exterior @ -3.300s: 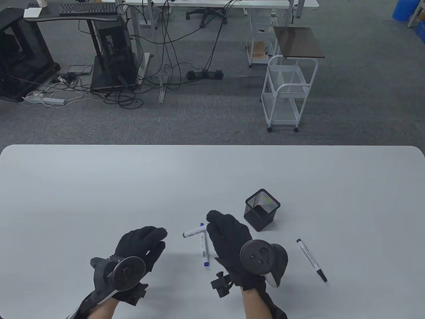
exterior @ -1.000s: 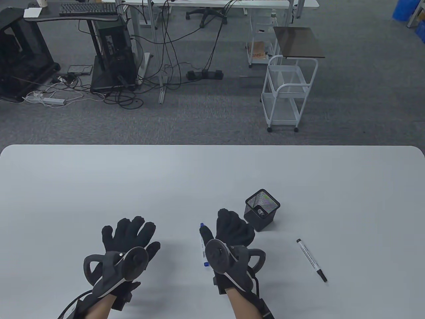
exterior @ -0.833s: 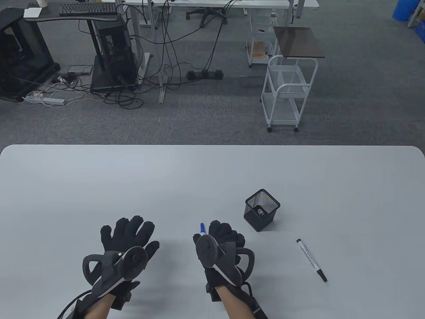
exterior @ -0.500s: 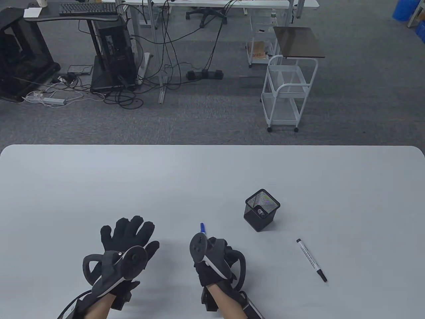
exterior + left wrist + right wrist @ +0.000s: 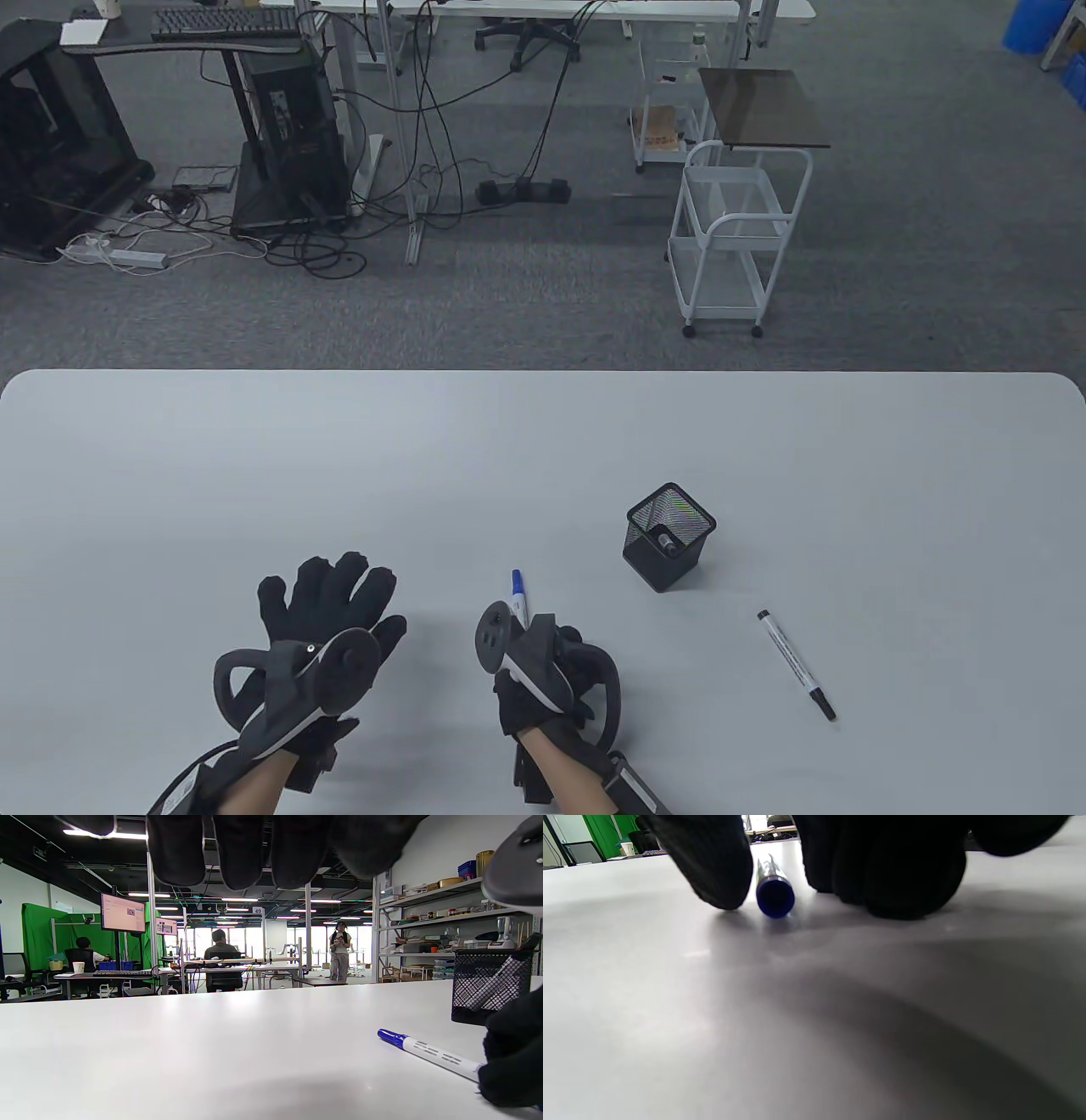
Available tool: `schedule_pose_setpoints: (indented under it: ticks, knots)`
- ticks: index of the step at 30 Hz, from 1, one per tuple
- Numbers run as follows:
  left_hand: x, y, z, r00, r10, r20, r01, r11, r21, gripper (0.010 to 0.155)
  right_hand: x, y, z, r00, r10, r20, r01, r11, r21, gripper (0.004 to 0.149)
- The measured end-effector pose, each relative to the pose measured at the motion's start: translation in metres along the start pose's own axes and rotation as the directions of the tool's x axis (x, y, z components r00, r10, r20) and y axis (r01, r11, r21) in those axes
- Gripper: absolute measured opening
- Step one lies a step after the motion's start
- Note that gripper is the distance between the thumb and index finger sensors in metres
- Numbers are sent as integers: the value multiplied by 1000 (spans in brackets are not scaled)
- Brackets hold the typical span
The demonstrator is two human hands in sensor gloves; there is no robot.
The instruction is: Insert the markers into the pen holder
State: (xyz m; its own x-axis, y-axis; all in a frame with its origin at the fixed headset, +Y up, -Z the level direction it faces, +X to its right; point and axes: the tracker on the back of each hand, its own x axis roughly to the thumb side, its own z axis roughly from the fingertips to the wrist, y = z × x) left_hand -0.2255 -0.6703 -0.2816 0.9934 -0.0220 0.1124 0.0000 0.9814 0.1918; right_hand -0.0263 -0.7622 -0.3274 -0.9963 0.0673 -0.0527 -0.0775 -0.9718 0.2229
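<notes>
A blue-capped white marker (image 5: 517,594) lies on the white table (image 5: 543,441). My right hand (image 5: 560,654) is curled over its near end. In the right wrist view the thumb (image 5: 712,866) and fingers (image 5: 891,870) close on either side of the marker's blue end (image 5: 775,895), fingertips on the table. The black mesh pen holder (image 5: 670,536) stands to the far right of that hand with one marker (image 5: 666,542) inside. A black marker (image 5: 796,665) lies right of the holder. My left hand (image 5: 335,598) rests flat and empty, fingers spread.
In the left wrist view the blue marker (image 5: 428,1054), the holder (image 5: 488,988) and my right hand (image 5: 513,1052) sit to the right. The floor past the table's far edge holds a white cart (image 5: 734,238) and desks.
My right hand pulled back toward me along the blue marker and curled down over its near end. The left hand stayed still. One marker has gone into the holder since the earliest frame.
</notes>
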Motion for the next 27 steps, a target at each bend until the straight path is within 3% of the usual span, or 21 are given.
schedule_pose_setpoints:
  ticks: [19,27]
  knots:
    - [4,-2,-1,1000,-5,3,5,1000,-17,59,4,3,0,1000,30,-1,-30,999,-26,51]
    - [3,0,-1,1000,1,1,-1,1000,-10,60,-11,-22,4,996,-85,6,85,993,-78,51]
